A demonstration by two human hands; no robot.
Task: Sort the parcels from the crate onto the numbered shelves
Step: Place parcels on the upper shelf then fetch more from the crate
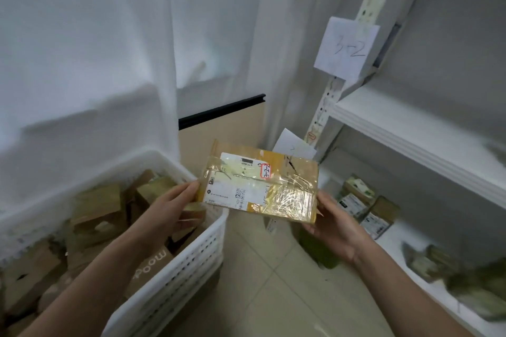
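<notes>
Left hand (pixel 175 202) and right hand (pixel 336 224) grip one taped parcel (pixel 260 186) by its ends; the crate (pixel 191 268) holds perhaps seven more.

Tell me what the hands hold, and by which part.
One flat taped parcel: the left hand grips its left end, the right hand its right end.

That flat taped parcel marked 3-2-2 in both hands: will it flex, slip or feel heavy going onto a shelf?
The parcel is probably stiff: held only at its ends by the left hand and right hand, it shows no sag. Its glossy, wrinkled tape may be slippery. It looks thin, so likely light.
</notes>
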